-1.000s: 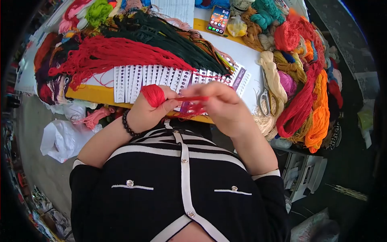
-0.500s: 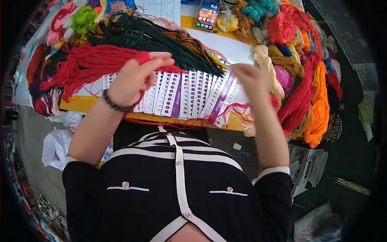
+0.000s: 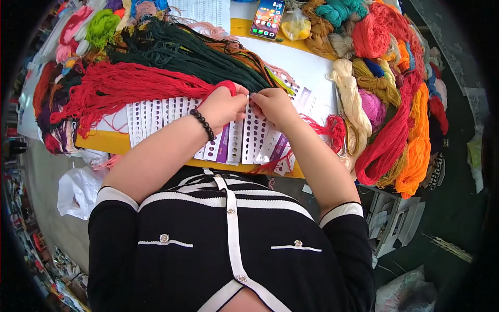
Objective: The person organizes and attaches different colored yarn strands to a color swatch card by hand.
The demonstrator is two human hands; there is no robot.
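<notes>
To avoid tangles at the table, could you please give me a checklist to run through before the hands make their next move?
1. Left hand at the punched cards: ok, close beside the right hand.
2. Strand pinched in the fingertips: cannot tell, the fingers hide it.
3. Loose red thread clear of the right forearm: not ok, it lies close beside it.
4. Scissors uncovered: not ok, red thread partly covers the handles.
5. Phone away from the hands: ok, it lies toward the far side of the table.
</notes>
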